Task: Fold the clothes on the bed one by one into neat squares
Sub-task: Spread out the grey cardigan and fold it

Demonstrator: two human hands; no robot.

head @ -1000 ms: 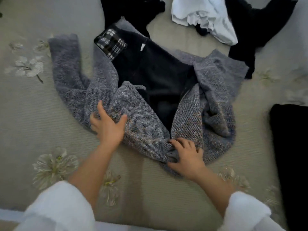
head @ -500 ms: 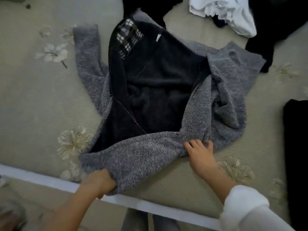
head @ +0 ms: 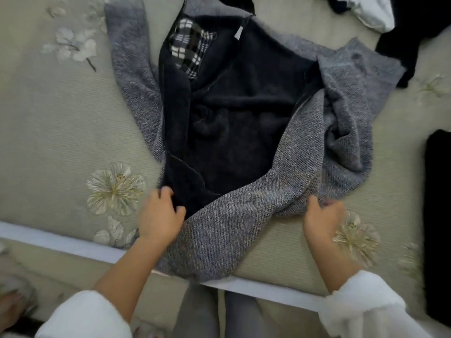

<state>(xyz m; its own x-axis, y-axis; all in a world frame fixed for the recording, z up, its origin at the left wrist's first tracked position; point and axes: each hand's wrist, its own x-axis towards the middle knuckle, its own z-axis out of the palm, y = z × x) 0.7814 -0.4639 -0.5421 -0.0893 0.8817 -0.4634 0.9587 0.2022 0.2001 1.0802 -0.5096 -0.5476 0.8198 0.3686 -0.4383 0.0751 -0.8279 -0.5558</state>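
The bed (head: 48,123) is covered with a pale green cover, and white flowers (head: 114,189) are seen on it. A white edge (head: 61,242) is seen along its near side. A grey jacket (head: 244,230) is spread open on the middle of the bed, so that its dark lining is shown. Its lower corner is laid over the white edge. At the far right corner a white garment (head: 373,18) is placed against a black garment (head: 415,40), which is found just beside the jacket. A black cloth (head: 439,215) is laid at the right side, apart from the jacket.
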